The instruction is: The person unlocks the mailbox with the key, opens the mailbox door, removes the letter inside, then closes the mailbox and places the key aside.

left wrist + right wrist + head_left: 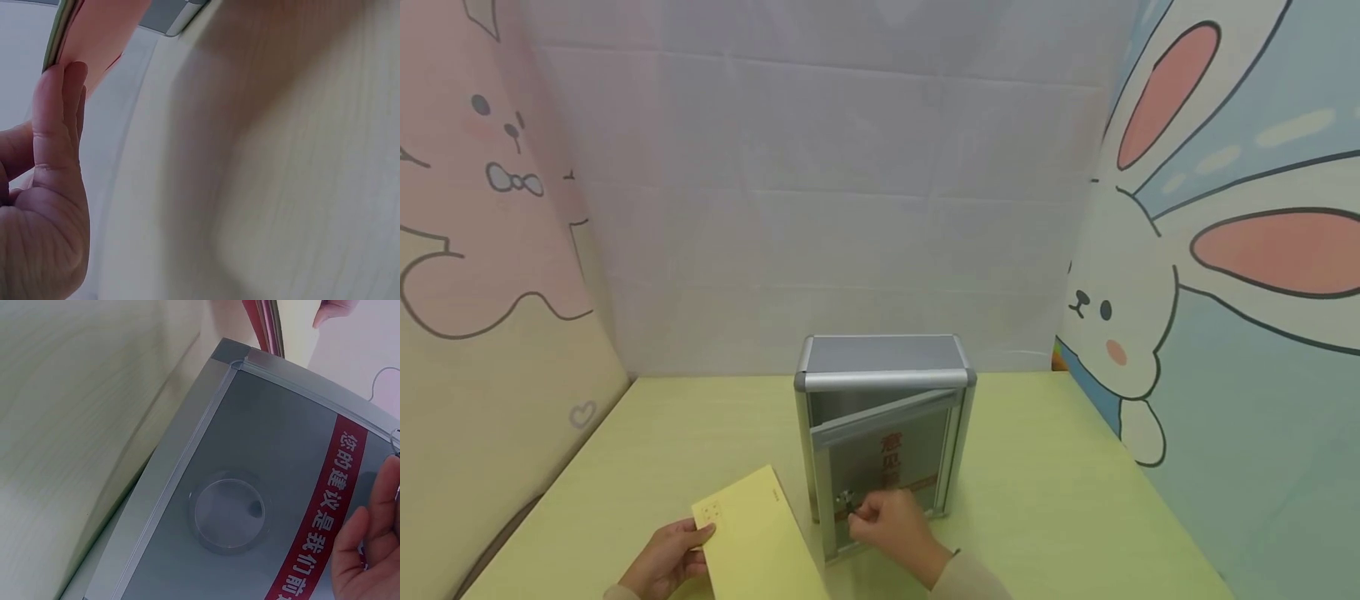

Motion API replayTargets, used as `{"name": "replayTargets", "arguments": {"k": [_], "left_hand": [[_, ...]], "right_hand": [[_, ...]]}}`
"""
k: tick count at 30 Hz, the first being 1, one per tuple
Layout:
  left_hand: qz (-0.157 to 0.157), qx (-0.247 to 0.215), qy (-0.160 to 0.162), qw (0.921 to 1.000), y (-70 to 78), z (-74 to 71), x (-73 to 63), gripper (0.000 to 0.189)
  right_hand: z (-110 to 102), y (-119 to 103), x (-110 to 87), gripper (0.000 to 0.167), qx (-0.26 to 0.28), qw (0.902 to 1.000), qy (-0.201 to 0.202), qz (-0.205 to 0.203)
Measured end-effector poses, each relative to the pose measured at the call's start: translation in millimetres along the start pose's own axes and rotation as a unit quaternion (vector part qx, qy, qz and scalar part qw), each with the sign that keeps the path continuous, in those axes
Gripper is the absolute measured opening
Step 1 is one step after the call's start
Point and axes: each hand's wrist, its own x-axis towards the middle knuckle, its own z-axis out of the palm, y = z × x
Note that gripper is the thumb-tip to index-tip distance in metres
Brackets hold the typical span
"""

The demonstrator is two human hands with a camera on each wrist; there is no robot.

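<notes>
Pale tabletop (1037, 483), papers (756, 537) yellow from head, pink from left wrist

The grey, silver-framed box (880, 354) stands upright, its door (857, 458) ajar, swung out at nine o'clock and attached at three. Red characters and a red band mark the door. The right hand (895, 525) pinches a dark key (851, 507) at the lock (844, 497). At the box's seven o'clock, the left hand (662, 558) grips yellow-faced, pink-backed books (752, 533), slanting toward eleven.
</notes>
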Motion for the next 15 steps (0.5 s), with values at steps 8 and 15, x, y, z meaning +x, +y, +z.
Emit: {"name": "replayTargets", "arguments": {"k": [8, 15], "left_hand": [[-0.008, 0.003, -0.006, 0.9999, -3.1, -1.3, 1.8, 0.019], [-0.017, 0.014, 0.039, 0.9990, -5.9, 2.0, 6.2, 0.020]], "right_hand": [[-1.4, -2.9, 0.0, 0.017, -0.004, 1.0000, -0.001, 0.000], [-1.9, -2.6, 0.2, 0.018, 0.002, 0.9999, -0.007, 0.009]]}}
